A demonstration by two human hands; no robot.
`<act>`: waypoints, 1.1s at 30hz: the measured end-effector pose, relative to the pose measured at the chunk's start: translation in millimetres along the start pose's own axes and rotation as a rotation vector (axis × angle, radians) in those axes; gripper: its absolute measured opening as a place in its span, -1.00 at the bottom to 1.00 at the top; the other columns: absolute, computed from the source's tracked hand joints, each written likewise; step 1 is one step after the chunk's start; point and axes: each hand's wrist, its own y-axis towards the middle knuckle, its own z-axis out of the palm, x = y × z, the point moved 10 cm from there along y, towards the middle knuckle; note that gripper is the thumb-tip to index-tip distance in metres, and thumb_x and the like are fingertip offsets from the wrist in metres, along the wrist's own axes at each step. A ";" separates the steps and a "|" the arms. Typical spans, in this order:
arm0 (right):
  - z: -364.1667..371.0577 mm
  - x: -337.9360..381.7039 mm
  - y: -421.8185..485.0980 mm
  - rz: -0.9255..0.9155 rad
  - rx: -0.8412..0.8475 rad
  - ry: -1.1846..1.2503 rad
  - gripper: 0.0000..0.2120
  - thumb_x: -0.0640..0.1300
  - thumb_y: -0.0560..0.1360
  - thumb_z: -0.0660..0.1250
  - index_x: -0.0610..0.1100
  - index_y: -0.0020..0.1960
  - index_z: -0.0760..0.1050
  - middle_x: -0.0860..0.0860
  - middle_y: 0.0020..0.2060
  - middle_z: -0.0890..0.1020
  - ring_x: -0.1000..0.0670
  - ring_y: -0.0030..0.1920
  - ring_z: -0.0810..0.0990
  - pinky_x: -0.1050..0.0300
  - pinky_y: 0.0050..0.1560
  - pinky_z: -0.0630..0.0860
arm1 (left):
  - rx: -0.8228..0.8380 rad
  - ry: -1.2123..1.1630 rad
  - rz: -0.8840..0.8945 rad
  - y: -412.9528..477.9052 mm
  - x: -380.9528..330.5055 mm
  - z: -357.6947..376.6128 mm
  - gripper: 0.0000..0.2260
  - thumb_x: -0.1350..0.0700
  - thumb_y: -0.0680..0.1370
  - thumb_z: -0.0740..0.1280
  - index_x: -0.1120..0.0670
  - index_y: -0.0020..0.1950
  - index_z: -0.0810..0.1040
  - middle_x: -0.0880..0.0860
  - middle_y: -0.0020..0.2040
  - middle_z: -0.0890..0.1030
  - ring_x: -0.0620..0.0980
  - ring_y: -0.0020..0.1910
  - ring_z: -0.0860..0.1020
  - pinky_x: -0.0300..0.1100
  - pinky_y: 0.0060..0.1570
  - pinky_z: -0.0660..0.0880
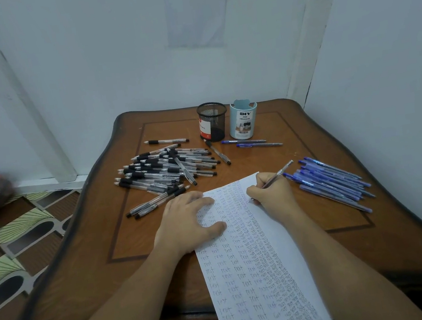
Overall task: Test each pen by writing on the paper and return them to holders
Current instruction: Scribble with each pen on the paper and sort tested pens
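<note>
Your paper (pixel 256 262), filled with columns of the word "Test", runs from the table's (pixel 88 258) near edge toward its middle. Your left hand (pixel 188 220) rests on it with fingers spread, gripping nothing, while your right hand (pixel 271 192) pinches a pen (pixel 278 174) at the sheet's far right corner. Black pens (pixel 165 169) lie heaped toward the left edge and blue pens (pixel 332 183) by the right edge, and near the far edge stand a black mesh holder (pixel 212 121), its label unreadable, and a pale blue holder (pixel 244 122) marked "DIY DESK ORGANIZER".

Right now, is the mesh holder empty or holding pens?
Empty: the mesh holder stands upright, nothing sticks out above its rim and nothing shows through the mesh.
</note>
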 end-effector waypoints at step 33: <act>-72.4 33.5 3.2 -0.199 0.023 -0.457 -0.86 -0.26 0.55 0.40 -0.13 0.10 0.58 0.10 -0.04 0.60 0.08 0.00 0.56 0.38 -0.03 0.45 | 0.022 0.015 0.001 -2.0 -1.1 1.2 -0.40 -0.41 0.46 0.28 -0.22 0.45 0.38 -0.19 0.50 0.29 -0.12 0.49 0.17 -0.02 0.47 0.07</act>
